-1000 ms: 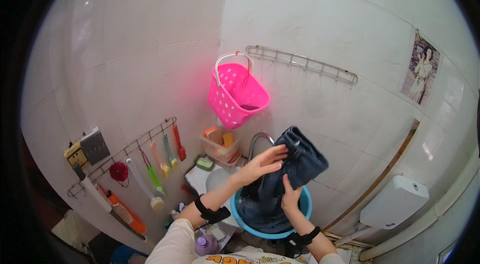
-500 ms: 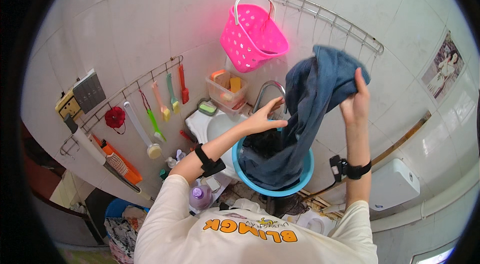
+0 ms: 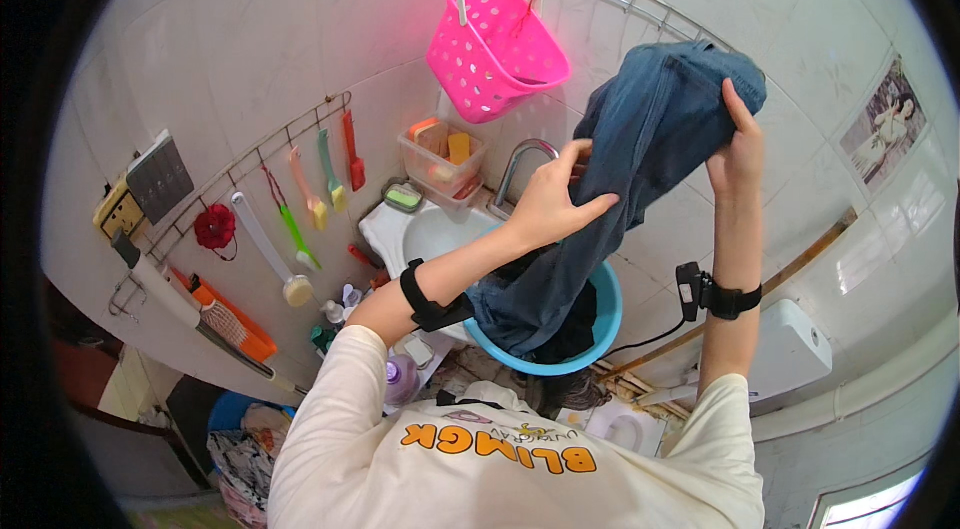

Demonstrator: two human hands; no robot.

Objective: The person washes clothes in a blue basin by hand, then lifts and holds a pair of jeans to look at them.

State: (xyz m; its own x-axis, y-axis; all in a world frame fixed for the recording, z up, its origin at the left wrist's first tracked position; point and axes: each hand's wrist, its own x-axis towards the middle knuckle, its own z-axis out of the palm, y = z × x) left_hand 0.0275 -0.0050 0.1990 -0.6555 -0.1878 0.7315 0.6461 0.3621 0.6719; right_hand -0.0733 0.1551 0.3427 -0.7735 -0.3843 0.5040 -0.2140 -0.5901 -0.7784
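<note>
Heavy blue denim jeans [image 3: 640, 179], limp, wet-dark, lifted above round blue plastic basin [image 3: 600, 324]. Right hand [image 3: 738, 151] fingers clamped on top edge; left hand [image 3: 550, 204] fingers spread, pressing cloth mid-length.

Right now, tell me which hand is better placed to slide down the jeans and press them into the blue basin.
Left. The left hand rests open on the middle of the jeans, nearer the blue basin. The right hand grips their top edge high up, holding them aloft.
</note>
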